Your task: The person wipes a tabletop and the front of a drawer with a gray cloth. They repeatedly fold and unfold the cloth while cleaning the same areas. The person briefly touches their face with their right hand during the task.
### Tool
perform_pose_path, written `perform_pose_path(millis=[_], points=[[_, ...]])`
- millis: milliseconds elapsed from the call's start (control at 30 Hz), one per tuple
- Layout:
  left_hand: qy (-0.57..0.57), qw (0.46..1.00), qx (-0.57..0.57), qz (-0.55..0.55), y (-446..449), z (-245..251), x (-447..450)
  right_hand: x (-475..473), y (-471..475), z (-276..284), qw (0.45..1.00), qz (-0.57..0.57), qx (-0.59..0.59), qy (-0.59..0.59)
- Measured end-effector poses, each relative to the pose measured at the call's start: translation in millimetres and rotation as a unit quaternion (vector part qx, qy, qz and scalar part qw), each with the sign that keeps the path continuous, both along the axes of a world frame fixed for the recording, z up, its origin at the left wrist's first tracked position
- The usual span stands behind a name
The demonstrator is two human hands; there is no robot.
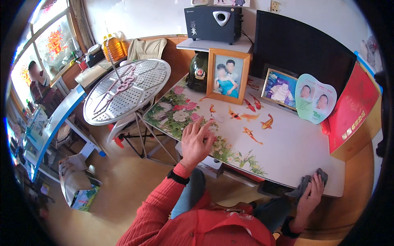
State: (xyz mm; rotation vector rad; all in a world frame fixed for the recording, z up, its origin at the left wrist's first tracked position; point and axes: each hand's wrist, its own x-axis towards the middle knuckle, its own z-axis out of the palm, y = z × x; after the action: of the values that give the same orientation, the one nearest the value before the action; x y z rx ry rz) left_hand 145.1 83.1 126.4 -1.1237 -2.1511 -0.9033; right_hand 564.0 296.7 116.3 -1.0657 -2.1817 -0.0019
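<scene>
My right hand (311, 192) presses a dark grey cloth (304, 186) onto the near right corner of a white desk (292, 144). Over the desk's left part is my left hand (197, 141), its fingers spread above printed flowers and holding nothing; whether its fingertips touch the top I cannot tell. Farther back stands a wooden picture frame (210, 77), in front of a dark helmet with a badge (197, 72). To its right are a gold-edged photo frame (278, 103) and a pale green heart-shaped photo plaque (315, 112). Orange and red fish are printed on the desktop.
A large dark screen (295, 46) and a red gift box (351, 113) border the desk. A black speaker (212, 24) sits on a raised shelf. To the left are a round perforated metal table (129, 89), a cardboard box (74, 181), and a person (40, 80) by the window.
</scene>
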Motion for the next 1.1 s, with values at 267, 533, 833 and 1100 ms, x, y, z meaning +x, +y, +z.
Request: perform_pose_path(millis=[267,533,833,1100], points=[[0.011,1.000,0.001,0.003,-0.2,2.8,0.5,-44.7,-28.3,15.5,0.993,0.113,-0.023,0.022],[0.023,1.000,0.001,-0.006,2.5,-0.5,0.9,93.3,70.4,3.4,0.992,-0.066,-0.108,-0.010],[0.025,0.999,0.022,-0.003,1.0,0.1,1.1,148.0,137.9,-30.4,0.992,-0.111,-0.055,-0.013],[0.018,1.000,0.011,0.006,3.6,-0.6,3.6,-18.2,-7.0,-0.4,0.998,0.057,0.021,0.031]])
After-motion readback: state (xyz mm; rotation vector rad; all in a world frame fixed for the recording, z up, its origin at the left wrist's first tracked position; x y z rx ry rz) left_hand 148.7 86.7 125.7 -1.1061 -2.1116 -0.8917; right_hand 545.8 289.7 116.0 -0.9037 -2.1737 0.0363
